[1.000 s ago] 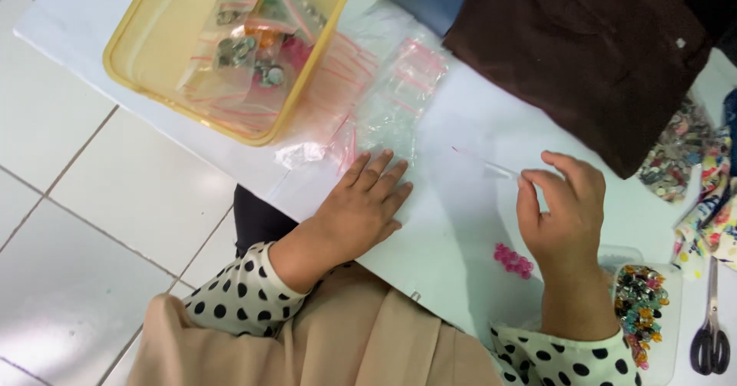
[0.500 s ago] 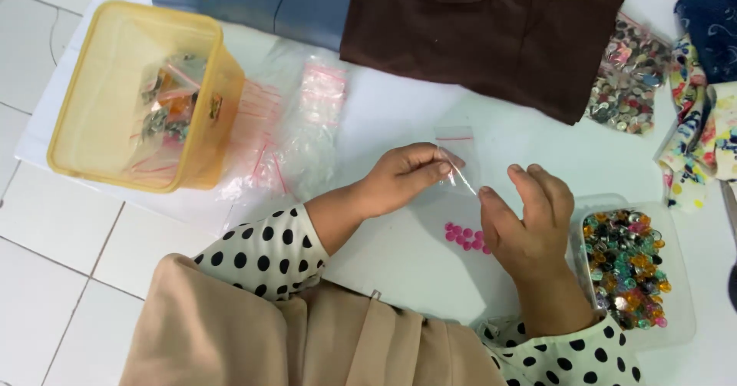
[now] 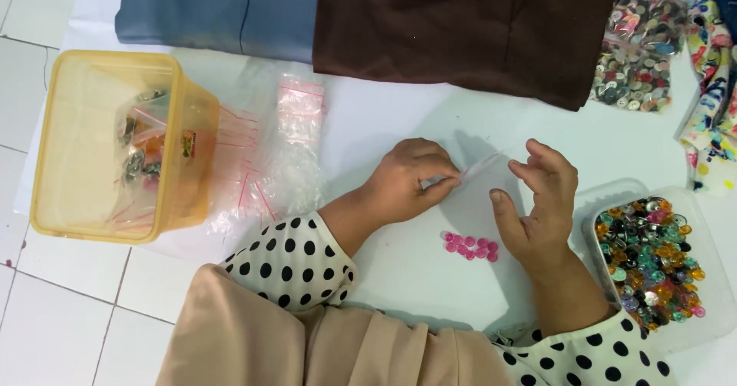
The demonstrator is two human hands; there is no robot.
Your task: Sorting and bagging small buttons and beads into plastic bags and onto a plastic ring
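1. pinching a small clear plastic bag [image 3: 485, 163] by its left end: left hand [image 3: 407, 180], thumb and fingers pressed together on the film, near the middle of the desk [image 3: 384, 125].
2. right hand [image 3: 541, 209] just beside the bag's right end, grip spread, fingers curled and apart; cannot tell if a fingertip touches the film.
3. pink buttons [image 3: 470, 246] in a small cluster on the desk, below the bag and between the two hands, toward the near edge.
4. clear tray of mixed coloured buttons [image 3: 652, 259] at the right edge, just right of the right hand.
5. yellow plastic tub [image 3: 107, 144] at the left edge, holding small bagged items; loose clear zip bags [image 3: 269, 155] with red strips spread beside it.
6. folded brown cloth [image 3: 468, 33] and blue cloth [image 3: 223, 9] along the far edge; bag of grey buttons [image 3: 637, 56] and printed fabric [image 3: 710, 109] at the far right corner.
7. both sleeves white with black dots.
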